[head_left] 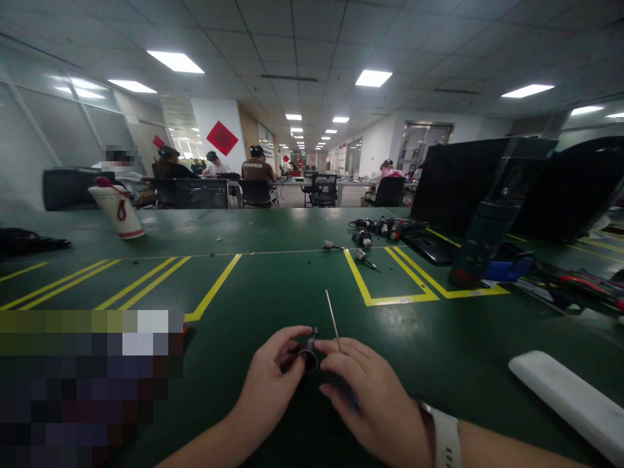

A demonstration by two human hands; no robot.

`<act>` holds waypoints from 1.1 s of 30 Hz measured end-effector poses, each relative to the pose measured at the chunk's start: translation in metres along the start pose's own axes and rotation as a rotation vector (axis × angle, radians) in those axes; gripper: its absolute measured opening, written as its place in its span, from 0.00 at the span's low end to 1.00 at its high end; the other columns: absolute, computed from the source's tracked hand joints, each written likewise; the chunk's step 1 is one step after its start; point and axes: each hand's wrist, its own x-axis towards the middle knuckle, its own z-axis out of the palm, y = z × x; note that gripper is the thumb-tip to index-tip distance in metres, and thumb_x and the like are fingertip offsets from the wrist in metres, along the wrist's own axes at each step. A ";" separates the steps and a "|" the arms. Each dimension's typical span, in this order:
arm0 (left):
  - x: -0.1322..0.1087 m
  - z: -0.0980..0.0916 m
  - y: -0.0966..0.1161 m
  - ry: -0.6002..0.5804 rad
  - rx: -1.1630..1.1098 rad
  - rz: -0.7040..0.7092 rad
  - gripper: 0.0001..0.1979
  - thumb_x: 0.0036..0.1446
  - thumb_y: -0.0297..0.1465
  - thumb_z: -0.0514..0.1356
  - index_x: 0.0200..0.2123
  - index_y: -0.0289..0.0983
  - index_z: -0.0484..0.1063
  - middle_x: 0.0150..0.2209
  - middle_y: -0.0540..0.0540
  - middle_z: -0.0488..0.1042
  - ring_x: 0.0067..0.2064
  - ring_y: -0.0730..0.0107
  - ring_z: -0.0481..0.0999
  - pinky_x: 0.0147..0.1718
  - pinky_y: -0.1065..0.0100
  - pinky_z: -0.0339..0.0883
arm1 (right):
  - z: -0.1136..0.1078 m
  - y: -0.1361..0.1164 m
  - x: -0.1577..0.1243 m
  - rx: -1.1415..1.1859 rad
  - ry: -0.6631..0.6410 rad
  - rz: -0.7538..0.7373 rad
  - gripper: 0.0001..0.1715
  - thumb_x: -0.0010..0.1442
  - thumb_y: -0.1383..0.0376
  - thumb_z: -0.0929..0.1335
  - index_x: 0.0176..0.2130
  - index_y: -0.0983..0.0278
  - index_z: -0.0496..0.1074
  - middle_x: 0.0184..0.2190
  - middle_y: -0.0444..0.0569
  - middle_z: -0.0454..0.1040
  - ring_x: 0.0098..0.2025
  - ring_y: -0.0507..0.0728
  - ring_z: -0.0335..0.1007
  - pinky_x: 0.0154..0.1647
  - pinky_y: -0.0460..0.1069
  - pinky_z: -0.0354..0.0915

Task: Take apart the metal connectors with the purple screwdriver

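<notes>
Near the front of the green table, my left hand is closed around a small dark ring-like part, its round opening facing me. A small stub rises from the top of that part. In my right hand is a screwdriver, its thin metal shaft pointing up and away and a bit of blue handle showing below my fingers. The right fingertips are close beside the dark part; whether they touch it I cannot tell.
Yellow tape marks the green table. Several small metal parts lie beyond my hands. On the right stand a dark bottle and a monitor, with a white block nearer. A white cup stands left.
</notes>
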 end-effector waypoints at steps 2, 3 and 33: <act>-0.004 0.008 0.001 -0.038 -0.070 -0.022 0.22 0.44 0.23 0.56 0.46 0.36 0.66 0.41 0.43 0.76 0.39 0.62 0.77 0.39 0.60 0.71 | 0.004 0.001 0.003 0.009 -0.033 0.058 0.19 0.52 0.72 0.68 0.44 0.63 0.63 0.49 0.53 0.68 0.52 0.59 0.62 0.52 0.55 0.61; -0.006 0.011 0.002 -0.043 -0.107 -0.031 0.24 0.43 0.23 0.56 0.48 0.37 0.64 0.42 0.43 0.75 0.39 0.62 0.77 0.38 0.61 0.72 | 0.006 0.001 0.004 0.009 -0.054 0.065 0.20 0.50 0.72 0.69 0.43 0.63 0.63 0.49 0.53 0.68 0.52 0.59 0.61 0.53 0.56 0.61; 0.039 -0.006 -0.012 -0.001 0.613 0.312 0.18 0.55 0.32 0.52 0.50 0.38 0.63 0.53 0.41 0.65 0.53 0.63 0.67 0.48 0.63 0.66 | -0.081 0.184 -0.004 -0.397 0.229 0.859 0.17 0.61 0.64 0.63 0.50 0.65 0.63 0.47 0.52 0.67 0.44 0.58 0.68 0.43 0.57 0.66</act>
